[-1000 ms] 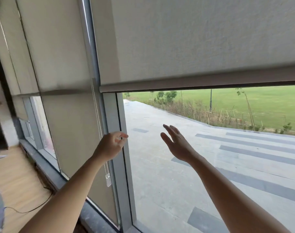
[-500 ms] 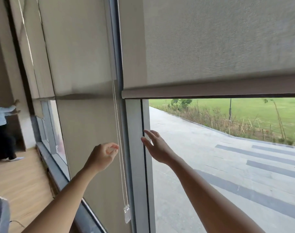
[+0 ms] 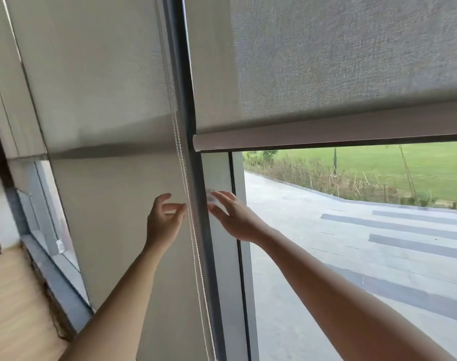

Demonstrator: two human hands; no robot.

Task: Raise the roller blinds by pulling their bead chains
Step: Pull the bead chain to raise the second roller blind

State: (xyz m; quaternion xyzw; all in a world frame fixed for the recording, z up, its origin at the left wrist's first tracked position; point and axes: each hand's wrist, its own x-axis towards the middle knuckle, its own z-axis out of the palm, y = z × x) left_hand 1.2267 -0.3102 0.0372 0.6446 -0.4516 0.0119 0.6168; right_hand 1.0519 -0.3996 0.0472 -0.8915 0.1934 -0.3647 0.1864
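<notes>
The bead chain (image 3: 189, 201) hangs down the window frame (image 3: 217, 256) between 2 roller blinds. The left hand (image 3: 162, 222) has loosely spread, curled fingers (image 3: 174, 207), their tips at the chain but not closed on it. The right hand (image 3: 232, 214) is flat with its fingers (image 3: 219, 196) extended, tips against the frame just right of the chain, holding nothing.

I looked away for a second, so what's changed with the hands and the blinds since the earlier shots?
Both hands closed in on the bead chain: the left hand opened, its fingers now at the chain, and the right hand swung left onto the frame. Nothing gripped yet. The right-hand blind remains partly raised.
</notes>
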